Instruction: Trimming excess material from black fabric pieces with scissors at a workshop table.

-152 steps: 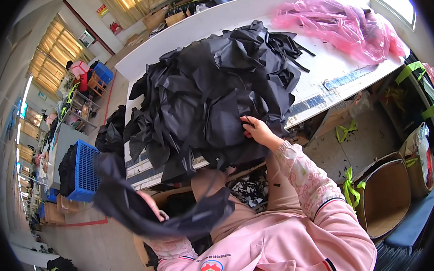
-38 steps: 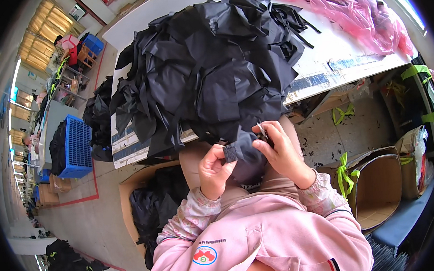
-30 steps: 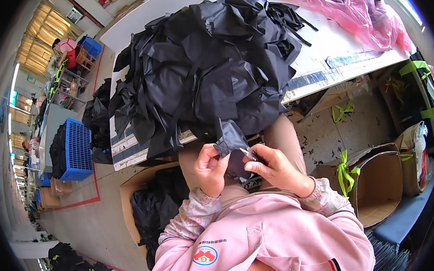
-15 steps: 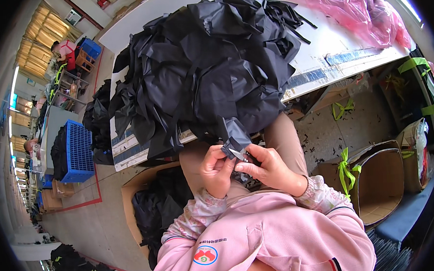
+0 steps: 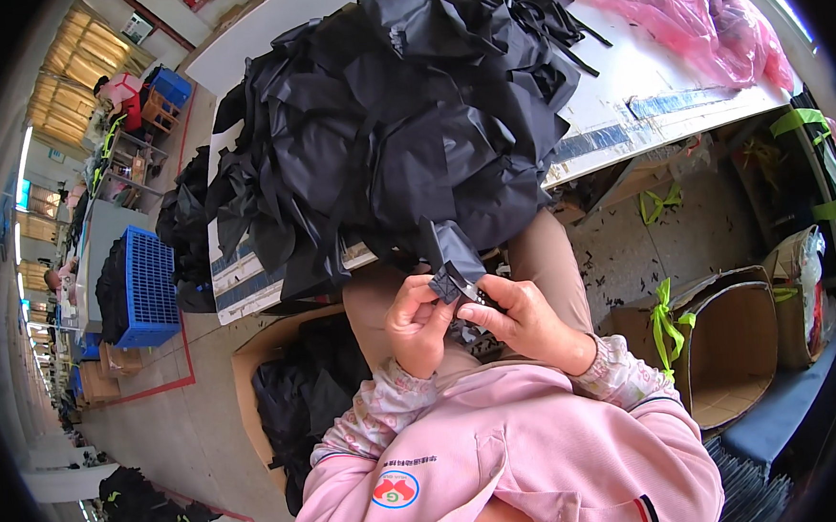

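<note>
Black fabric piece [image 5: 456,249]: pinched at near end betw. thumb + fingertips of L hand [image 5: 420,326], extending fwd past grip, by front edge of table [image 5: 631,71] w/ black pile [image 5: 409,118]. Clamped in R hand [image 5: 539,328]: small tool [image 5: 471,299], mostly hidden, close to piece; can't tell if touching.

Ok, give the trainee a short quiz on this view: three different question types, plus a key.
1. True or false: the left hand pinches a crumpled piece of thin black material.
2. Where does the crumpled translucent pink plastic sheet lie?
A) on the grey floor
B) on the flat white table
C) in a brown cardboard box
3. Fill in: the grid-walled plastic crate left of the table is coloured ____.

Key: 1. True; 2. B; 3. blue
</note>
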### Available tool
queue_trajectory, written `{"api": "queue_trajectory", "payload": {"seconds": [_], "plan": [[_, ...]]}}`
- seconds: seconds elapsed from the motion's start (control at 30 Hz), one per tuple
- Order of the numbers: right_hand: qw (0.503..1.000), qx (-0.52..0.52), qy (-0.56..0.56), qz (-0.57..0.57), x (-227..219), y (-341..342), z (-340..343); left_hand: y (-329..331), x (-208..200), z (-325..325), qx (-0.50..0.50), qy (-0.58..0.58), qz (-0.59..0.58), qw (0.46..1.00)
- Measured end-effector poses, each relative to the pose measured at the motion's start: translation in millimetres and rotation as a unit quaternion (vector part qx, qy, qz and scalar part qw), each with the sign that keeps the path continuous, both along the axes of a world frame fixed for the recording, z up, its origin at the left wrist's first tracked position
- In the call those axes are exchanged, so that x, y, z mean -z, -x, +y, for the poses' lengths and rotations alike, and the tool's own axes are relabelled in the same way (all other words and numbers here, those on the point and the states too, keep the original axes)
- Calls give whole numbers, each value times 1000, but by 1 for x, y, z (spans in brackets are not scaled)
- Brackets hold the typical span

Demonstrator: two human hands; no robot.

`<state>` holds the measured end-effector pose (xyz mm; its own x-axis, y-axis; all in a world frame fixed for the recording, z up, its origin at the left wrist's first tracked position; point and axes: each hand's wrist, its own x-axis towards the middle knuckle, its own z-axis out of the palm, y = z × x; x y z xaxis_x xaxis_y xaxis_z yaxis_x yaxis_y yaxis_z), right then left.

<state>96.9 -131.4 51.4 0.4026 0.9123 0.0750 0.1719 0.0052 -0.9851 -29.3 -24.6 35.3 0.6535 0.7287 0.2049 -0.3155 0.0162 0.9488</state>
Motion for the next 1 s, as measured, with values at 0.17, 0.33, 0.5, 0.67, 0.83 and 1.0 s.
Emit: {"api": "queue_trajectory", "payload": {"seconds": [0.17, 0.33, 0.5, 0.67, 0.83, 1.0], "plan": [[1000, 9, -20, -15, -1, 1, 1, 4, 8, 3, 31, -30, 6, 999], [1000, 6, -9, -12, -3, 0, -1, 6, 8, 4, 45, -46, 12, 998], [996, -14, 48, 80, -8, -5, -6, 6, 5, 10, 79, -33, 28, 996], [990, -53, 87, 98, -11, -20, -13, 6, 2, 24, 146, 43, 11, 988], [992, -96, 63, -46, -11, -29, -15, 8, 6, 30, 203, 101, 8, 974], [981, -96, 75, -149, -20, -32, -17, 9, 3, 30, 239, 123, 32, 963]]}}
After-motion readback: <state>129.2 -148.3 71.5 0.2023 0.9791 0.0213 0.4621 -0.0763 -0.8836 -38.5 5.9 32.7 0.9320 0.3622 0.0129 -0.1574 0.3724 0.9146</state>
